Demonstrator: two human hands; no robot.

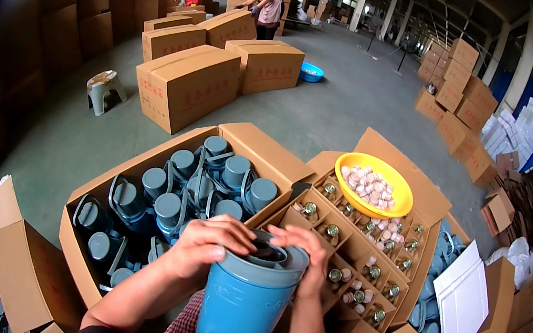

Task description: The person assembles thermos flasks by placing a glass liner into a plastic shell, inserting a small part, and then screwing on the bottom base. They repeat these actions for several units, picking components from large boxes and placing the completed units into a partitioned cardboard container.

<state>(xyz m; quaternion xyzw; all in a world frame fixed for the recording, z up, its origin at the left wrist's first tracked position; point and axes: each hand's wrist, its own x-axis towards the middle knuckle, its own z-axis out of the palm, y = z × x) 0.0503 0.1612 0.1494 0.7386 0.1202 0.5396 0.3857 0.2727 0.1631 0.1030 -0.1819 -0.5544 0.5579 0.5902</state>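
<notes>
Close in front of me stands a blue thermos flask casing with a grey rim and a dark round opening on top. A grey handle crosses near its lower end. My left hand grips the rim from the left, fingers over the top edge. From the other side, my right hand clasps the rim and upper wall. Just beyond is a carton of blue flasks with grey lids and handles. To its right, a divided carton holds glass bottle necks and small pinkish stoppers.
A yellow basin of pinkish stoppers rests on the divided carton. White sheets lean at right over more blue flasks. Closed cartons, a stool and a blue basin stand farther off. A person bends over boxes.
</notes>
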